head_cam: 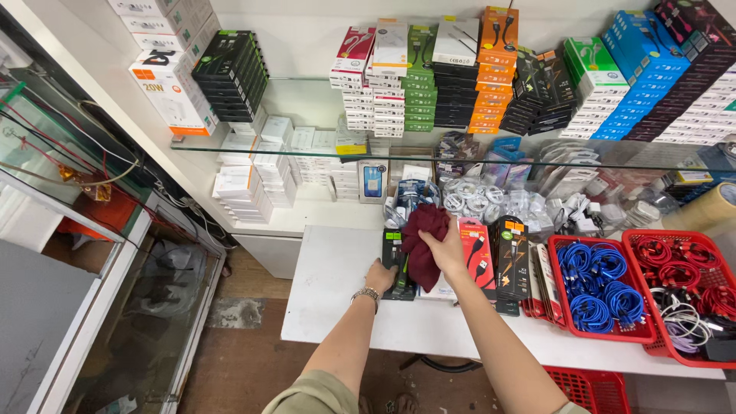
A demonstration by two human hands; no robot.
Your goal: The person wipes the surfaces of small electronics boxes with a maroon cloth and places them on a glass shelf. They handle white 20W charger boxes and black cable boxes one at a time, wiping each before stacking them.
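Hands: left (381, 274) clamped on black cable pack (395, 264), right (447, 247) closed on maroon cloth (422, 244) | place: desk (337, 284), cloth at 3 o'clock of pack | step: pack judged being wiped | next: firm hold needed, cloth drawn across pack face.

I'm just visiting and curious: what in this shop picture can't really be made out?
- Head view: the package under the dark red cloth, mostly covered by it and the right hand.
- The left hand fingers' grip on the black box: seen only from behind.
- The tape roll: cut off by the right edge.
- The lower red basket: cut off at the bottom, contents unseen.
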